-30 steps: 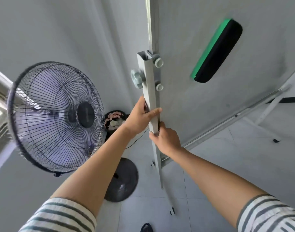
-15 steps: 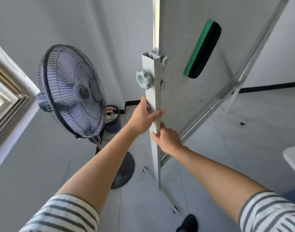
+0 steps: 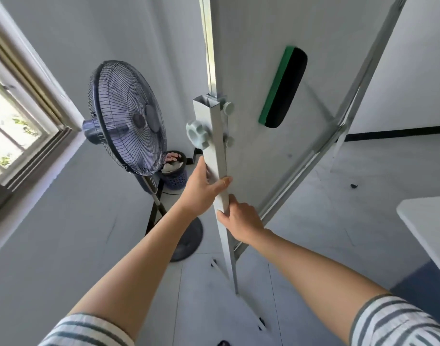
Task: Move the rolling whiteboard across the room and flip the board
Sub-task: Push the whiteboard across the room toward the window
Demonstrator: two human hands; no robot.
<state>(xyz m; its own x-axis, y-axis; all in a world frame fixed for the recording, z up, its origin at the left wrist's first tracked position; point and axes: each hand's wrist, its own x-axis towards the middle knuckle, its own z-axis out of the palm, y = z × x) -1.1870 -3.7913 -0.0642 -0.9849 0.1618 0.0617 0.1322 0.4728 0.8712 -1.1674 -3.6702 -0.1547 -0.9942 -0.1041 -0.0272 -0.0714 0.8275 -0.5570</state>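
Two bare hands grip the same grey upright post [image 3: 215, 156] of the rolling whiteboard [image 3: 276, 78]. At far left a window [image 3: 12, 126] lets in daylight along the wall. Next comes a dark standing fan [image 3: 125, 118] on a round base, with a small blue waste basket [image 3: 175, 172] just behind its pole. The left hand [image 3: 201, 189] wraps the post from the left side, thumb laid across its front face. Above that hand a round plastic knob [image 3: 197, 133] sticks out of the post, near its open top. The right hand [image 3: 241, 217] closes around the post just below the left one, fingers curled behind it. The board's white panel rises to the right of the post, tilted in its frame, and a green-backed black eraser [image 3: 285, 87] clings to its surface. At far right the corner of a white table [image 3: 428, 221] shows, apart from the board's frame. Striped sleeves cover both upper arms at the bottom edge.
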